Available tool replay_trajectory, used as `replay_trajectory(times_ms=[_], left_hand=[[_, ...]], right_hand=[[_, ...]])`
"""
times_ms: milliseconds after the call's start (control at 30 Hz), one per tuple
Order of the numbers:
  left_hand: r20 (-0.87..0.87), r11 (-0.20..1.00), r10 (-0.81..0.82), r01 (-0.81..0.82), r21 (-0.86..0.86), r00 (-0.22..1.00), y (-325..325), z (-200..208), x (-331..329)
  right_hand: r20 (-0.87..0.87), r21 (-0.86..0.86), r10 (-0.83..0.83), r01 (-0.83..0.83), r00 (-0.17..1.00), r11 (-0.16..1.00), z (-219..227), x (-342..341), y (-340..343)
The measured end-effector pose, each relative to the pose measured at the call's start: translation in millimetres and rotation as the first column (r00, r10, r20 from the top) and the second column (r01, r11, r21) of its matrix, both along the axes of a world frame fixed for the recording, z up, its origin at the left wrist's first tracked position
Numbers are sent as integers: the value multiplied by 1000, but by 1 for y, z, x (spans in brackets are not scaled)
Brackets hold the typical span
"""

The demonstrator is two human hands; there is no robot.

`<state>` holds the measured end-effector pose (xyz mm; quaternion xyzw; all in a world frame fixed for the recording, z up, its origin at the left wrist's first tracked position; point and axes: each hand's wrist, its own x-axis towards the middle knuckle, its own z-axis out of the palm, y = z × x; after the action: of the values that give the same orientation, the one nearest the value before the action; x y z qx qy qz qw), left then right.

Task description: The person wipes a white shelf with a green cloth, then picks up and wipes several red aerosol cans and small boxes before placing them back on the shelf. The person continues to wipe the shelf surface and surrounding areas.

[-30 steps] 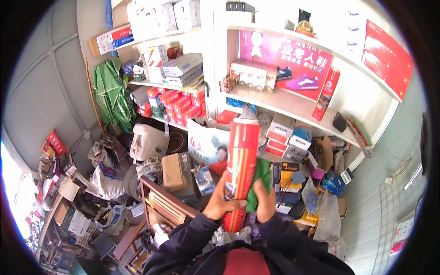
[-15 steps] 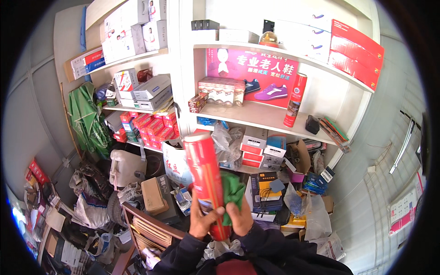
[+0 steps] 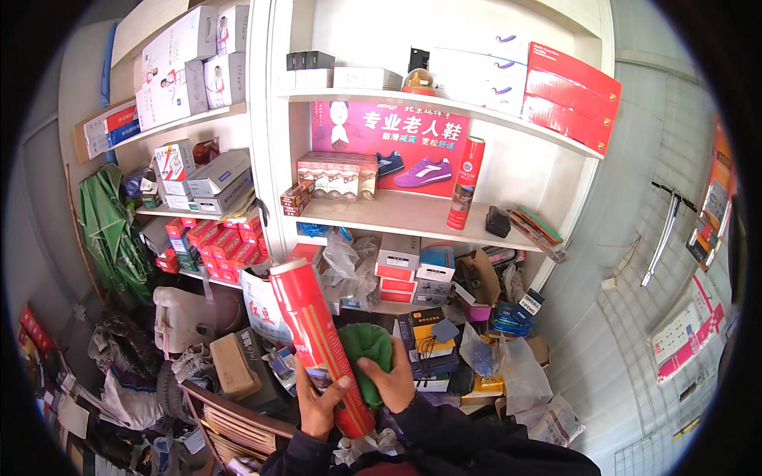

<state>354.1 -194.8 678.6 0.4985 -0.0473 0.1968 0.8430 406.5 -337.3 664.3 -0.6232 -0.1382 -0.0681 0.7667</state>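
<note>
A tall red spray can (image 3: 312,333), tilted with its upper end to the left, is in front of me. Around its lower left side wrap the fingers of my left hand (image 3: 319,403), the thumb across its front. My right hand (image 3: 390,382) grips a bunched green cloth (image 3: 367,346) against the can's right side, thumb on top. Part of the right fingers is hidden by the cloth. A similar red can (image 3: 465,186) stands upright on the middle shelf ahead.
White shelves (image 3: 349,213) ahead hold boxes, a pink shoe poster (image 3: 385,135) and a small black pouch (image 3: 498,222). Low down are a white jerrycan (image 3: 178,317), a cardboard box (image 3: 236,365) and plastic bags (image 3: 528,377). A wire rack (image 3: 627,341) lines the right wall.
Both hands, with the can and cloth, have shifted left and slightly down. The can leans further left. The cloth looks more spread out, and the whole view has shifted.
</note>
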Motion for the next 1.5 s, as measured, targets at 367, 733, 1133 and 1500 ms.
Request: replay_trajectory(times_ms=[367,733,1133,1500], left_hand=[[284,561,173,-331,759,943,4,6,-3],[214,706,155,-260,659,964,37,-9,-8],[-103,930,-276,239,-278,956,19,-45,-17],[-27,903,197,-192,-383,980,41,-30,-17]], right_hand=[[-27,-107,323,-324,946,940,12,-10,1],[-11,332,452,-423,892,843,-12,-3,0],[109,-49,307,-303,946,952,-25,-23,22],[-14,-119,213,-213,977,970,-35,-32,22]])
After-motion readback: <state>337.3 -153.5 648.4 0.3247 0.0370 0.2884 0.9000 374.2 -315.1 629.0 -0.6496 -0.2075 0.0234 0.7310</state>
